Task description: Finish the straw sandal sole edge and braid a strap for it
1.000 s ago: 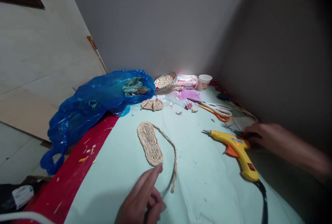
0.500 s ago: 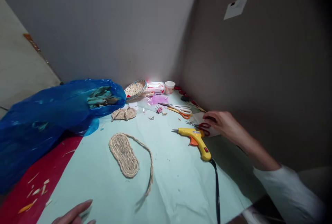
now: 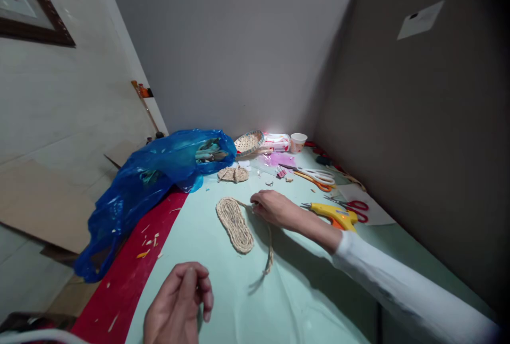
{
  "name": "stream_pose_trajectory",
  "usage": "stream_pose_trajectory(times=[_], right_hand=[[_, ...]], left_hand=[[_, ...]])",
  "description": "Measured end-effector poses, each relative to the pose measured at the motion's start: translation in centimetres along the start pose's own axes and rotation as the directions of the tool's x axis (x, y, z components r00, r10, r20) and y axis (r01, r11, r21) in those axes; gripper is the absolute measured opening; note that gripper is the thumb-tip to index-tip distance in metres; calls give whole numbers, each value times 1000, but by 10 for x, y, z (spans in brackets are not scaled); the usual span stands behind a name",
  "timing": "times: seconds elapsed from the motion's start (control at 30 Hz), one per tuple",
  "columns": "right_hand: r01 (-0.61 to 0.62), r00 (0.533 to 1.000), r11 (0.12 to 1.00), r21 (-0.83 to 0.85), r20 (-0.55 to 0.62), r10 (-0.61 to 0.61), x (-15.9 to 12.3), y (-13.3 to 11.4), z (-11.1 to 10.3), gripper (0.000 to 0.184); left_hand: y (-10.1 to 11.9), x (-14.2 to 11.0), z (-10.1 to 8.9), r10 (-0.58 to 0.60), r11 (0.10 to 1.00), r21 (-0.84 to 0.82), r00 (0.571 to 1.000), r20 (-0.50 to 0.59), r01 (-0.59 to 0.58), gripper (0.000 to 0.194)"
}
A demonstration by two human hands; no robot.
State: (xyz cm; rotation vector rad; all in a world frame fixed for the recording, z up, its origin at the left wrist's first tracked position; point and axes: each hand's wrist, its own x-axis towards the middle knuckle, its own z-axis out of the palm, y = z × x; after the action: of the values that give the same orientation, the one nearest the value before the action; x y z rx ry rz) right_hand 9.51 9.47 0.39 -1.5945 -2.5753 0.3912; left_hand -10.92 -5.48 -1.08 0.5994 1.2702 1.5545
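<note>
Apparently light and pliable, the braided coil (image 3: 235,225) lies flat on the desk (image 3: 223,291), and its dry, fibrous rows should grip well but might spread if tugged by the loose tail (image 3: 271,254), so its outer sides look the safest hold. The right hand (image 3: 255,203) has its fingertips at that tail, just beside the coil, whether pinching it I cannot tell; the left hand (image 3: 179,299) hangs loosely curled, grasping nothing visible.

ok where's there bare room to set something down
Left of the coil, up to the red strip; also nearer, between the left hand and right sleeve. Crowded: the far end, with basket and cup, and right, around glue gun and red scissors.
</note>
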Motion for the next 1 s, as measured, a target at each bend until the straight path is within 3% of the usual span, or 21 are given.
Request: stream_pose_trajectory(times=[0.17,0.3,0.43,0.57,0.7,0.77,0.87,1.0], right_hand=[[-59,998,998,-20,22,59,31,-17,17,30],[-103,994,994,22,31,102,35,-20,25,31],[-121,992,985,121,61,114,36,-17,25,31],[-125,991,967,223,76,111,37,-15,23,31],[-138,990,949,282,77,121,39,-16,23,30],[-146,989,941,307,78,128,40,-17,23,31],[-157,987,924,348,65,144,39,-17,21,32],[-152,987,886,438,23,158,36,-17,18,31]], left_hand=[[2,-8,18,-48,997,-56,998,49,51,37],[-10,-14,32,-85,995,-27,980,178,92,36],[-5,-2,42,-6,998,-53,982,191,17,36],[33,26,48,162,985,-73,982,100,-156,30],[82,48,48,434,901,-27,901,27,-433,18],[103,51,45,424,903,36,901,89,-429,19],[126,51,39,394,851,261,883,255,-455,26],[133,70,39,442,720,430,838,321,-545,29]])
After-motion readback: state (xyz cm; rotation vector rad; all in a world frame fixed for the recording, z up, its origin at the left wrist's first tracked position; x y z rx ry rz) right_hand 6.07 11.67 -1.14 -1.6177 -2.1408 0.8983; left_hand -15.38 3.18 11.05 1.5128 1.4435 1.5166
